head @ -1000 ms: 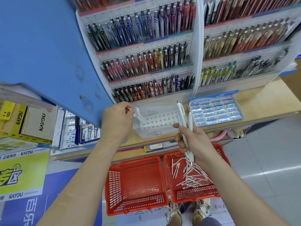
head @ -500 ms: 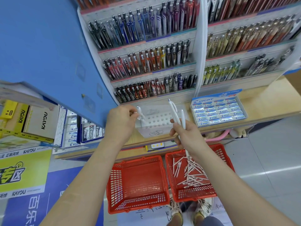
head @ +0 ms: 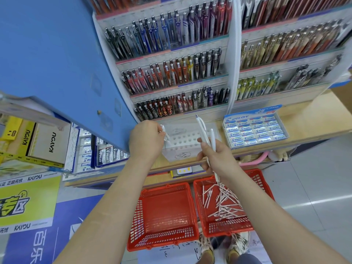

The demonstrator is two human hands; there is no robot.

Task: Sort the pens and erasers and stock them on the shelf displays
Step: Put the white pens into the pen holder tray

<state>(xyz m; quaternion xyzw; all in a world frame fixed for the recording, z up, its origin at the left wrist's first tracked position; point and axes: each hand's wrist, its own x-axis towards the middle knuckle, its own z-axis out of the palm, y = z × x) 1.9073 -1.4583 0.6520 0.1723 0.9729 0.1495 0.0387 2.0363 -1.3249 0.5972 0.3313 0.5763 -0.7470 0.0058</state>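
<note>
1. Leftward since earlier, spare pens [head: 206,133] are being carried, clutched by fingers of the right hand [head: 217,158].
2. One pen [head: 166,135] is being pinched by the left hand [head: 145,141] at the holder [head: 187,149]'s left edge.
3. Upright alignment over a hole [head: 185,139] is being advised.
</note>
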